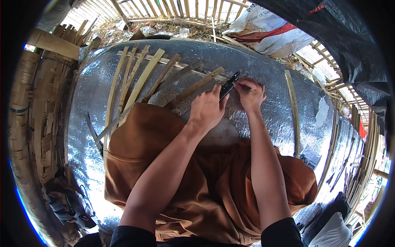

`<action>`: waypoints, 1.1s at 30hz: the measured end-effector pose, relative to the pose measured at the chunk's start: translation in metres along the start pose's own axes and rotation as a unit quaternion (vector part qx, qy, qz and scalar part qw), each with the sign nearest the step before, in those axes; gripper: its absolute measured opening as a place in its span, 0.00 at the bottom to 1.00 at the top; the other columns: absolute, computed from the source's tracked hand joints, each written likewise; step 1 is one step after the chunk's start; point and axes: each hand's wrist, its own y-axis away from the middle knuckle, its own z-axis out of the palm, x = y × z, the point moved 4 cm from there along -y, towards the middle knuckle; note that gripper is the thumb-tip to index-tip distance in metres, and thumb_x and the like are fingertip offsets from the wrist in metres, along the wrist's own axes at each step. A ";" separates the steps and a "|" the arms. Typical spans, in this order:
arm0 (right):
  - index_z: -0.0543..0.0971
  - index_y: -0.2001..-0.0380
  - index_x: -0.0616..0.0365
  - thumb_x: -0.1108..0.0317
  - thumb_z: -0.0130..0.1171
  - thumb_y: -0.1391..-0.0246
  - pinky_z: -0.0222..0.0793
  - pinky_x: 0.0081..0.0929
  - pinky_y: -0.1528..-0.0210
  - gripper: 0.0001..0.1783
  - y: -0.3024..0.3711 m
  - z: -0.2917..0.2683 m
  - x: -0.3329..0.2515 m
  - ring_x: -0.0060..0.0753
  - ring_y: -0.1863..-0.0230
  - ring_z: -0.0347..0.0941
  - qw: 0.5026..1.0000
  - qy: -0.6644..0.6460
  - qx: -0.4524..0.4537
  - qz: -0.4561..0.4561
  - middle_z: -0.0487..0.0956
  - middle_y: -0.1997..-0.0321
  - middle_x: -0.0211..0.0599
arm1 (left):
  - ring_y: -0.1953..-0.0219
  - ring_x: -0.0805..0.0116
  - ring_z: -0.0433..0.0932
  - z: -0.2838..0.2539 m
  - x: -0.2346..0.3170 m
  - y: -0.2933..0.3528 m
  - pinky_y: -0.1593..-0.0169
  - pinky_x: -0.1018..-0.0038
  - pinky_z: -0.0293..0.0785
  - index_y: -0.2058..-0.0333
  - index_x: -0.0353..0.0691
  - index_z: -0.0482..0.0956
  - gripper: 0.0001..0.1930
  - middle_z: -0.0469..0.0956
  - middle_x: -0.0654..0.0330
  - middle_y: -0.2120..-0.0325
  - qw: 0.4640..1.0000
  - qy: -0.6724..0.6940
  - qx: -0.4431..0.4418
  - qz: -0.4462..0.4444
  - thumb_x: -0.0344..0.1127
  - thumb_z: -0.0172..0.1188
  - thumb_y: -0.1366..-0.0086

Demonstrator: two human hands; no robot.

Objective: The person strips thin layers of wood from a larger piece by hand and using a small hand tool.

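Note:
My left hand [207, 107] is closed round the near part of a slim black object [228, 85] with a narrower far end, whose exact kind I cannot make out. Close by on its right, my right hand [251, 95] is bent in with fingers pinched together beside the object's far end. Whether something small sits in that pinch is hidden. Both hands are above the silver foil sheet [267, 88], just beyond my brown-clothed legs [140, 136]. A brown bamboo strip [197, 87] lies left of the black object.
Several bamboo strips [144, 78] fan out at the far left. A lone strip [293, 111] lies on the right, near a paper packet [310, 157]. Bundled bamboo [24, 107] stands along the left side. A white sack [271, 33] and black plastic sheeting [333, 33] are at the far right.

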 end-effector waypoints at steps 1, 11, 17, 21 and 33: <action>0.89 0.72 0.35 0.52 0.77 0.59 0.55 0.47 0.43 0.09 -0.001 0.000 0.000 0.38 0.43 0.69 1.000 -0.001 -0.001 -0.001 0.86 0.57 0.11 | 0.71 0.37 0.82 0.000 0.000 0.000 0.66 0.47 0.78 0.54 0.32 0.74 0.18 0.81 0.40 0.76 1.000 -0.004 -0.001 -0.001 0.44 0.58 0.30; 0.89 0.72 0.35 0.52 0.77 0.59 0.55 0.46 0.42 0.09 -0.003 0.002 0.003 0.38 0.43 0.69 1.000 0.003 -0.004 0.000 0.86 0.57 0.11 | 0.67 0.38 0.83 -0.002 0.002 0.000 0.62 0.49 0.80 0.54 0.34 0.73 0.16 0.83 0.42 0.71 0.999 -0.016 -0.039 -0.021 0.43 0.55 0.28; 0.89 0.72 0.35 0.53 0.77 0.59 0.55 0.46 0.42 0.09 -0.002 0.002 0.002 0.38 0.42 0.69 1.000 0.002 -0.015 0.006 0.86 0.56 0.12 | 0.70 0.37 0.82 0.001 0.000 0.000 0.66 0.48 0.79 0.52 0.32 0.74 0.19 0.81 0.41 0.76 1.000 -0.013 0.000 0.005 0.45 0.58 0.30; 0.89 0.72 0.36 0.53 0.77 0.59 0.55 0.46 0.42 0.09 -0.001 0.001 0.001 0.38 0.42 0.69 1.000 0.017 -0.006 0.010 0.86 0.56 0.12 | 0.70 0.37 0.82 0.003 -0.003 0.001 0.66 0.48 0.80 0.52 0.33 0.74 0.19 0.81 0.40 0.75 1.000 -0.014 -0.008 -0.007 0.44 0.58 0.30; 0.89 0.71 0.34 0.51 0.76 0.58 0.56 0.48 0.42 0.09 -0.001 0.002 0.002 0.39 0.43 0.69 1.000 0.009 -0.013 0.005 0.86 0.56 0.12 | 0.70 0.38 0.83 0.002 0.004 0.000 0.67 0.48 0.79 0.51 0.33 0.74 0.19 0.82 0.40 0.72 1.000 -0.007 0.010 0.014 0.44 0.57 0.29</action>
